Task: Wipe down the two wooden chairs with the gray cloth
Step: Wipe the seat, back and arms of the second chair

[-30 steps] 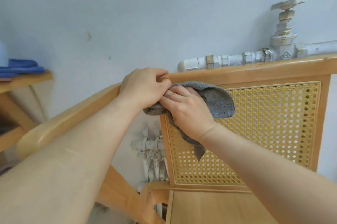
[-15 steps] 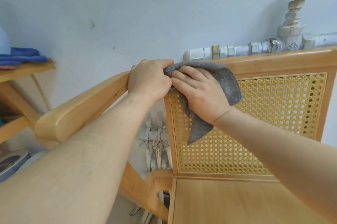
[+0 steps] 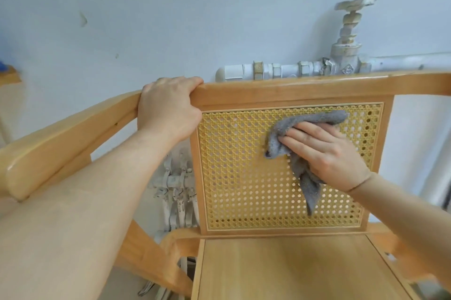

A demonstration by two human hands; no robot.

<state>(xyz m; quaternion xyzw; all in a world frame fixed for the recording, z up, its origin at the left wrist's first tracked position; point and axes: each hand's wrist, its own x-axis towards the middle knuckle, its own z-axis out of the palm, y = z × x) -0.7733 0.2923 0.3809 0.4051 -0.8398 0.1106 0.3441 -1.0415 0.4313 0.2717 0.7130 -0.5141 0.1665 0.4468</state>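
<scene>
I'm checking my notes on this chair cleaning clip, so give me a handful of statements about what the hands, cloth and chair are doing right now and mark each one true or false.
1. The right hand presses the gray cloth against the woven cane back panel. True.
2. The left hand lies flat on the wooden seat. False: it grips the chair's top rail at the left corner.
3. A white pipe with a valve runs along the wall behind the chair. True.
4. The cloth is draped over the armrest. False: it is bunched under the right hand's fingers, one end hanging down the panel.
5. A folded towel lies on the seat. False: nothing lies on the visible seat.
</scene>
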